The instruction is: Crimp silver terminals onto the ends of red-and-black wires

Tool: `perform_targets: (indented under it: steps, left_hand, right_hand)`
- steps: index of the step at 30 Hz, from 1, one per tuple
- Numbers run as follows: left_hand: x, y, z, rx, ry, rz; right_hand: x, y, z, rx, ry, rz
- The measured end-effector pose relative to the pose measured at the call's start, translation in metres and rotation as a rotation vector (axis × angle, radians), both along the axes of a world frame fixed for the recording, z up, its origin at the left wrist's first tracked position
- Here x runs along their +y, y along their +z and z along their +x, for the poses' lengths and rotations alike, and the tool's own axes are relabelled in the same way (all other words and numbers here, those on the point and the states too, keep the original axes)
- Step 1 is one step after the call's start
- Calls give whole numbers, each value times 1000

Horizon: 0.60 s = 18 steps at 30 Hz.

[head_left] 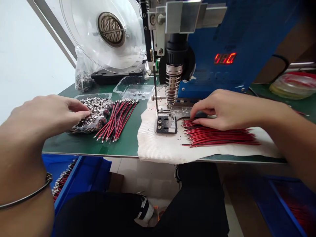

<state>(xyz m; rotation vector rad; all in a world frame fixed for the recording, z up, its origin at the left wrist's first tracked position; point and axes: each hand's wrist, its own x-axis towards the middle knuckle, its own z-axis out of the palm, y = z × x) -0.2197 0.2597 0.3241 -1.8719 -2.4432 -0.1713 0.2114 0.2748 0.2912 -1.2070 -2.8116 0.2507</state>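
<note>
Being touched by left hand [58, 110]: metal connectors [97, 104] in plastic tub [107, 95], near table's [130, 131] left edge. Red-and-black wires [222, 138], near cloth's [158, 148] front edge, touched by right hand [225, 110]. Whether anything is clamped cannot be told.

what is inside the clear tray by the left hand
The clear tray holds a heap of small metallic parts, silvery with some dark. The left hand covers part of the heap, and whatever lies beneath its top layer is hidden.

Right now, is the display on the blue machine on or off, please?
On: the display shows glowing red characters on the front of the blue machine.
</note>
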Motion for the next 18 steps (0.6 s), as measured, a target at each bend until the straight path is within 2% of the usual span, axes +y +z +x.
perform_targets:
  steps: [3,7,11,15,18]
  left_hand:
    - [-2,0,9,104,90,-144]
    - [1,0,0,117,110,-146]
    - [1,1,-6,92,122,-162]
    - [-10,-3,0,61,66,-44]
    - [-15,-11,-12,-4,-3,71]
  right_hand:
    - [-2,1,0,66,57,-38]
    - [-6,6,-3,156,149,-120]
    - [-12,11,-5,158,205,-248]
    - [-22,14,-10,129,215,-359]
    - [-29,15,-14,111,223,-361]
